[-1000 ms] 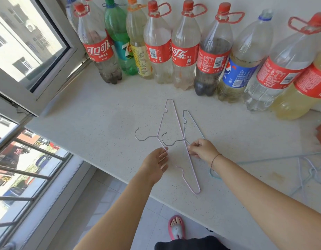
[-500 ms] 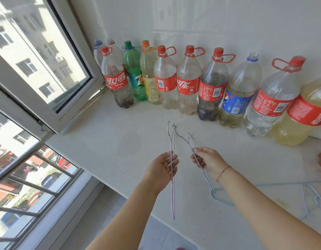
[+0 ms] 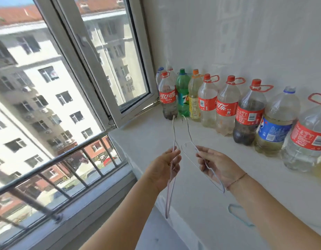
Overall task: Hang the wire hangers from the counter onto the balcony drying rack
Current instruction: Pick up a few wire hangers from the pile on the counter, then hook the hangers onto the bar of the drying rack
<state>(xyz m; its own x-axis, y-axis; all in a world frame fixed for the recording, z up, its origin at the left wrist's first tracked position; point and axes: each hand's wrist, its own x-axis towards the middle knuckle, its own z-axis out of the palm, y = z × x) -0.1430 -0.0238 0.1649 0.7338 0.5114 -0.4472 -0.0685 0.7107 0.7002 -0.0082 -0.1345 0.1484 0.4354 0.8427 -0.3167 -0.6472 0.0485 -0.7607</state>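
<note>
Both hands were out in front of the person, over the near edge of the counter [image 3: 201,139], one wire hanger each.

Left hand [image 3: 165,170]: fingers curled round the pinkish-white hanger [image 3: 174,134] near its middle. The hanger stood almost on edge. Its far end pointed at the bottle row, and its near end hung past the counter edge on the left side, over the floor.

Right hand [image 3: 219,168]: thumb and fingers pinched the second, pale hanger [image 3: 189,132]. That wire ran diagonally from a far end near the green bottle [image 3: 182,94], through the hand, to a rounded near end beside the wrist.

Both hangers were lifted clear of the counter. Their far ends sat close together but apart. I couldn't tell if the wires touched lower down between the hands.

A third, teal hanger [image 3: 235,212] lay flat on the counter, near right, partly hidden under the right forearm.

A row of large plastic drink bottles [image 3: 226,105] stood along the far wall, mostly red-labelled, holding cloudy liquid. An open window sash [image 3: 101,69] was at left, with a metal railing [image 3: 65,159] outside it and apartment blocks beyond.
</note>
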